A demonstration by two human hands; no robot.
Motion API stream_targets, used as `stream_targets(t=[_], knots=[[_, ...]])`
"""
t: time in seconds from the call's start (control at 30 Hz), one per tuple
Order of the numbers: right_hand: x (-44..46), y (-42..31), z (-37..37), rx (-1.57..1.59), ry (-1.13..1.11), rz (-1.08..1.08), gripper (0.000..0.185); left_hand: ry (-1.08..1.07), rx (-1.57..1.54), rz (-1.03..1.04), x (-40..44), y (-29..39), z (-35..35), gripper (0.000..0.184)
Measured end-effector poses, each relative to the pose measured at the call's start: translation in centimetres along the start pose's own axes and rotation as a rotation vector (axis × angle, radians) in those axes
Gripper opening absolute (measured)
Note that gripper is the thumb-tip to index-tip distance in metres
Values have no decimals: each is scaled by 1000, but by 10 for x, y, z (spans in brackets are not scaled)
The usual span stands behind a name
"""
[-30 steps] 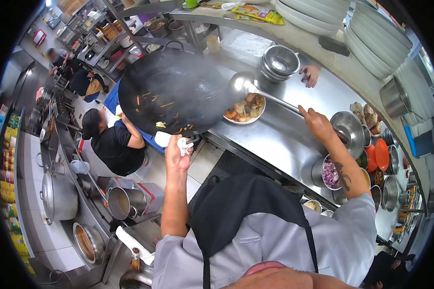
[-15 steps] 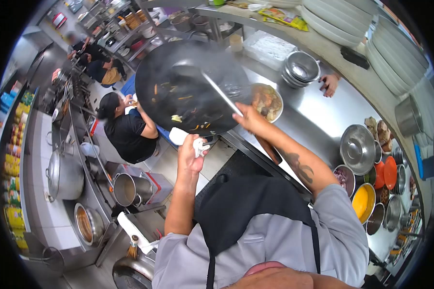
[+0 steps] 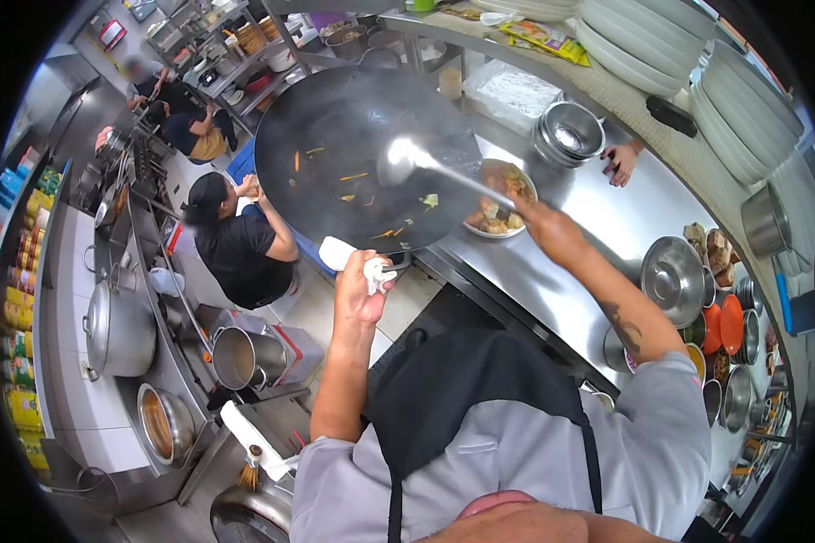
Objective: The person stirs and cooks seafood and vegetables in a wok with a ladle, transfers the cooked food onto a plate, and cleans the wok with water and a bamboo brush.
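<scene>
My left hand (image 3: 359,294) is closed around a white cloth (image 3: 378,274) at the handle of a large black wok (image 3: 326,118). The wok is tilted so its inside faces me, and small orange and pale food scraps (image 3: 388,233) cling to it. In my right hand (image 3: 552,231) is the handle of a long metal ladle (image 3: 462,176), whose shiny head (image 3: 404,159) is over the wok. Below the ladle handle, a bowl of cooked food (image 3: 491,220) rests on the steel counter at the wok's right edge.
Stacked metal bowls (image 3: 570,131) and another person's hand (image 3: 622,165) are on the steel counter (image 3: 580,262). A colander (image 3: 673,279) and ingredient containers line the right. A person in black (image 3: 240,240) is beyond the wok's left side. A tall pot (image 3: 240,356) stands lower left.
My right hand and the ladle have moved right, with the ladle head drawn from the wok's far part toward the bowl. Scraps in the wok have shifted. My left hand has hardly moved.
</scene>
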State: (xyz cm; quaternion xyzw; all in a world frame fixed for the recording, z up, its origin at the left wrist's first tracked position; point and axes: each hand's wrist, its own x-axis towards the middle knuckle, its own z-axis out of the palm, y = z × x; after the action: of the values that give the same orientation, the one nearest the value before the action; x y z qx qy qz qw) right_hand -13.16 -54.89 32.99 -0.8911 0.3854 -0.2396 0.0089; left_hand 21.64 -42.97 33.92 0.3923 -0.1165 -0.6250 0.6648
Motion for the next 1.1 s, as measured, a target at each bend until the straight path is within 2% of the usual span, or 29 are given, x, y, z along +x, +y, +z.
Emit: stream_targets(t=[0.03, 0.1, 0.2, 0.3, 0.37, 0.53, 0.73, 0.87, 0.97, 1.03, 1.1], knots=[[-14, -11, -11, -41, -104, 65, 53, 4, -9, 8, 2, 1, 1, 10], [-60, 14, -22, -61, -85, -14, 56, 10, -17, -5, 6, 5, 3, 10], [-88, 54, -56, -243, -138, 68, 57, 32, -19, 20, 8, 4, 1, 10], [-55, 39, -62, -344, -100, 115, 55, 17, 3, 11, 12, 2, 3, 10], [-51, 29, -45, -261, -86, 137, 54, 18, 1, 23, 12, 3, 4, 11], [-89, 42, -73, -248, -137, 142, 54, 57, 3, 49, 17, -2, 0, 10], [-90, 42, -115, -529, -138, 210, 56, 74, -38, -5, 1, -7, -32, 7], [-68, 6, -110, -407, -76, 231, 54, -26, -183, -129, -35, 5, -69, 8], [-51, -25, -87, -63, -48, 180, 52, -1, -242, -147, -76, 10, -90, 8], [-34, -60, -72, 69, -158, 193, 52, -23, -286, -152, -106, 13, -111, 9], [-22, -87, -47, 269, -147, 10, 50, 15, -309, -116, -141, 16, -132, 10]])
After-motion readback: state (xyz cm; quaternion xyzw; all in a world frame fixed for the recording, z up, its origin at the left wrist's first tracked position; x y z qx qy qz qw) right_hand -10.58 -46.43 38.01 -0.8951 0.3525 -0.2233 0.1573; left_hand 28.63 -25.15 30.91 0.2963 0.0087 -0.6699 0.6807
